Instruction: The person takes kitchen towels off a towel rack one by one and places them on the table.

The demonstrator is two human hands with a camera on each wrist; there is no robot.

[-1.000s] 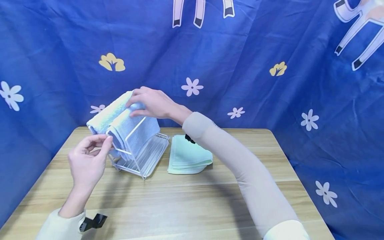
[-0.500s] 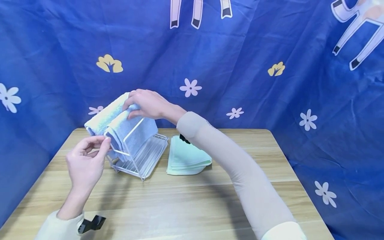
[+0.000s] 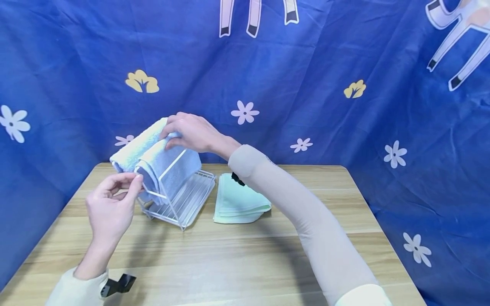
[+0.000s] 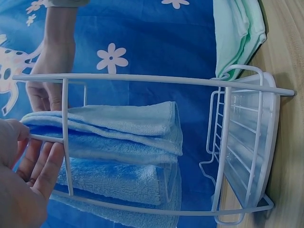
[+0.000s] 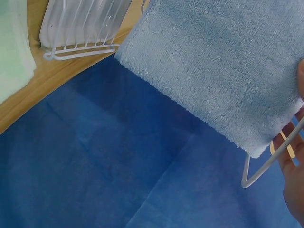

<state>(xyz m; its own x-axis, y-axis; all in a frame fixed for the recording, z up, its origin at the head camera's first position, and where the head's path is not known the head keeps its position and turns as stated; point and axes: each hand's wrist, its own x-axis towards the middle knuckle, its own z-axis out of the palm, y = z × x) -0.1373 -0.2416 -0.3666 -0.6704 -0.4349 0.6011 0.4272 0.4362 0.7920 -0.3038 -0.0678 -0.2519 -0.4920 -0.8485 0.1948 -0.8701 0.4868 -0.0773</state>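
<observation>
A white wire rack [image 3: 174,219] with a tray at its base stands at the left of the table. Two blue towels drape over its rods, a rear towel [image 3: 139,144] and a front towel [image 3: 180,170]. My left hand [image 3: 111,206] pinches the near end of a rack rod, right beside the front towel's edge; in the left wrist view its fingers curl beneath that rod. At the far end, my right hand [image 3: 195,134] holds the front towel's top from above, thumb on its front face. Some of its fingertips are hidden behind the cloth.
To the right of the rack lies a folded mint-green towel [image 3: 239,199], partly behind the right forearm. A blue printed cloth [image 3: 268,76] hangs behind and beside the wooden table [image 3: 229,263].
Both hands stay at the same ends of the rack, with only a very slight shift of the right hand on the front towel. The head view sways a little.
</observation>
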